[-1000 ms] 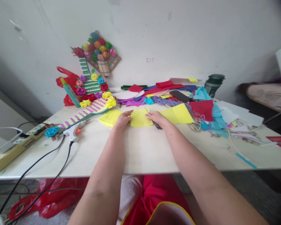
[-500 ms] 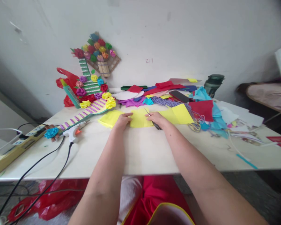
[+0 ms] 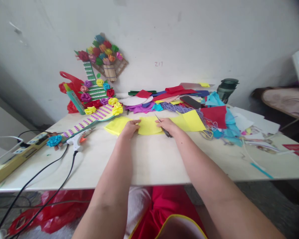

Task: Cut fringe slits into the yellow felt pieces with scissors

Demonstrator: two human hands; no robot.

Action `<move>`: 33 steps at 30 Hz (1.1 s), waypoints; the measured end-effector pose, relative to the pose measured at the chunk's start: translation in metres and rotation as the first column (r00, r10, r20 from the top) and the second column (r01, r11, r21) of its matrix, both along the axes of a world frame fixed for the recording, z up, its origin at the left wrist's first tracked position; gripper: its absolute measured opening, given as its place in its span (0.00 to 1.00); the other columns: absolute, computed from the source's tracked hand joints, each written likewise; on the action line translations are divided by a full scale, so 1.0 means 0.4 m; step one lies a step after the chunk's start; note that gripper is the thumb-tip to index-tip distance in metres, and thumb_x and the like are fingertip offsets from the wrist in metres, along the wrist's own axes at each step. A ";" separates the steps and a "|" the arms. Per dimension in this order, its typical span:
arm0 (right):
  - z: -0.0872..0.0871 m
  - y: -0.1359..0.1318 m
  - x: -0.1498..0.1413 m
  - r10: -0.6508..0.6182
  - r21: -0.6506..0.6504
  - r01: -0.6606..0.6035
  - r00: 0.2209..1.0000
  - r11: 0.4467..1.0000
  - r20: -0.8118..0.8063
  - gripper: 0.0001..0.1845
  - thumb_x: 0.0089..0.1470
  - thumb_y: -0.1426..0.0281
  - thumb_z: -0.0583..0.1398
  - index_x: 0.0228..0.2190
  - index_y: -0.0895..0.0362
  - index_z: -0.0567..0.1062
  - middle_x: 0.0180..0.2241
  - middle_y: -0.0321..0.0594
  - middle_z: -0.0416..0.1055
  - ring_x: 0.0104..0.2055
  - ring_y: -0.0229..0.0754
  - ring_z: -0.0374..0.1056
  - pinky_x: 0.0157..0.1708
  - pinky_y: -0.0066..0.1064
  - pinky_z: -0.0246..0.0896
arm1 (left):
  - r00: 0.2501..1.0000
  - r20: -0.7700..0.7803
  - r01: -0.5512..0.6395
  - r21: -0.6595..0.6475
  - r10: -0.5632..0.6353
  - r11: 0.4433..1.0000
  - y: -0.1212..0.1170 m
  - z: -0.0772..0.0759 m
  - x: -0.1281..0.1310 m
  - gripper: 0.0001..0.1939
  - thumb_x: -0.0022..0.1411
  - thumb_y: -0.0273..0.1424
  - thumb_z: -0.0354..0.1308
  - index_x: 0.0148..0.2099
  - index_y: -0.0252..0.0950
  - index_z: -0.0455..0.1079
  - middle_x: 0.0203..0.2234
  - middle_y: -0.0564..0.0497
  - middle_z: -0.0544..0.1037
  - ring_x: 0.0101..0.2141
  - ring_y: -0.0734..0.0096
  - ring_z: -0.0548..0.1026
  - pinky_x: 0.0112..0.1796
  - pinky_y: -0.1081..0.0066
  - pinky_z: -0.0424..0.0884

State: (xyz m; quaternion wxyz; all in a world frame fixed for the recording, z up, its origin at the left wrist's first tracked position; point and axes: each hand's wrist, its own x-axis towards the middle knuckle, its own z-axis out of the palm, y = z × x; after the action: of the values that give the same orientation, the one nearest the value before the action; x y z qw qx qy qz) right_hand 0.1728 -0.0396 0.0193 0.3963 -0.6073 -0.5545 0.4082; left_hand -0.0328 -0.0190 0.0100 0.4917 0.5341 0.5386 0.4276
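A long strip of yellow crepe paper (image 3: 149, 126) lies across the table in front of me, creased into sections. My left hand (image 3: 130, 128) pinches it left of the middle, thumb and fingers together on its edge. My right hand (image 3: 168, 125) rests on the strip farther right, closed around dark-handled scissors (image 3: 167, 133). The blades point up and left over the paper, and I cannot tell whether they are apart. Part of the strip is hidden under both hands.
On the left are a hot glue gun (image 3: 77, 142), a power strip (image 3: 27, 151) and a guitar-shaped craft (image 3: 96, 117) with paper flowers. Behind the strip lie coloured sheets (image 3: 141, 108), purple yarn (image 3: 175, 108) and a phone (image 3: 190, 102). A bottle (image 3: 226, 90) stands back right.
Both hands stay nearly in place. The scissors have tilted slightly, and the paper's edge beside my right hand has shifted a little.
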 end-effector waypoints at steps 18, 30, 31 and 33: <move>0.022 -0.020 -0.009 -0.036 -0.015 0.037 0.998 0.999 0.043 0.18 0.40 0.77 0.59 0.37 0.63 0.75 0.25 0.38 0.71 0.25 0.32 0.62 0.26 0.21 0.55 | 0.996 0.058 0.075 -0.032 -0.073 0.997 -0.017 0.024 0.000 0.31 0.39 0.19 0.56 0.51 0.26 0.67 0.26 0.48 0.75 0.29 0.72 0.73 0.33 0.74 0.67; 0.008 -0.009 -0.003 -0.037 -0.013 0.038 0.999 0.999 0.021 0.18 0.39 0.77 0.59 0.36 0.63 0.76 0.24 0.37 0.70 0.23 0.31 0.61 0.25 0.22 0.54 | 0.989 0.042 0.147 -0.066 -0.144 0.987 -0.036 0.044 -0.004 0.34 0.35 0.17 0.54 0.51 0.30 0.67 0.36 0.46 0.75 0.36 0.69 0.73 0.36 0.74 0.68; 0.005 -0.007 -0.003 -0.033 -0.015 0.033 0.999 0.999 0.008 0.18 0.39 0.77 0.59 0.36 0.63 0.75 0.25 0.37 0.70 0.23 0.31 0.61 0.26 0.22 0.54 | 0.991 0.031 0.132 -0.060 -0.131 0.989 -0.033 0.042 -0.004 0.34 0.35 0.17 0.54 0.50 0.30 0.68 0.38 0.45 0.75 0.37 0.69 0.73 0.36 0.74 0.67; 0.000 -0.003 -0.003 -0.027 -0.016 0.027 0.999 1.000 -0.025 0.18 0.39 0.78 0.59 0.37 0.63 0.75 0.26 0.38 0.71 0.24 0.32 0.63 0.27 0.22 0.56 | 0.995 0.005 0.102 -0.046 -0.102 0.994 -0.029 0.038 -0.006 0.33 0.34 0.18 0.55 0.49 0.31 0.69 0.41 0.44 0.74 0.38 0.68 0.73 0.36 0.74 0.67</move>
State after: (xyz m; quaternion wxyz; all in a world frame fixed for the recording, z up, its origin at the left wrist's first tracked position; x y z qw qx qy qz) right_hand 0.1717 -0.0407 0.0195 0.4040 -0.6126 -0.5379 0.4149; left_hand -0.0353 -0.0304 0.0250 0.5259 0.5488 0.5198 0.3900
